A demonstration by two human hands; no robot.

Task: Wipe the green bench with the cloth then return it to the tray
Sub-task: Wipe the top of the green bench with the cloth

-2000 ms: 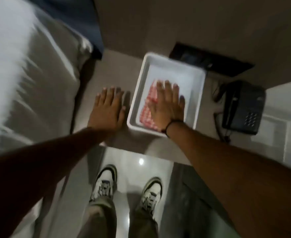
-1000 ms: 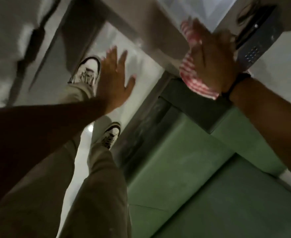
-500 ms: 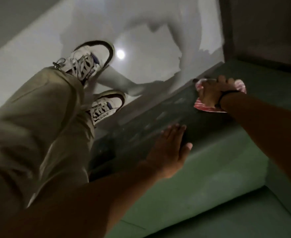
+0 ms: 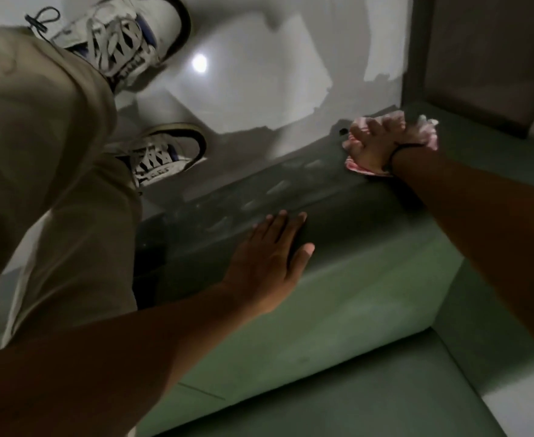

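The green bench (image 4: 347, 316) fills the lower right of the head view, with a darker edge along its top. My right hand (image 4: 374, 143) presses the red-and-white striped cloth (image 4: 423, 135) flat against the far end of the bench's dark edge. The cloth pokes out around the hand on both sides. My left hand (image 4: 268, 260) rests flat on the bench edge nearer to me, fingers together, holding nothing. The tray is out of view.
My legs in beige trousers and two white sneakers (image 4: 161, 156) stand on a glossy pale floor (image 4: 259, 89) left of the bench. A brown wall or cabinet panel (image 4: 479, 58) rises beyond the bench's far end.
My right hand took the cloth out of the white tray, and the view swung down to the bench. The cloth now lies pressed on the bench edge; my left hand settled flat on the bench.
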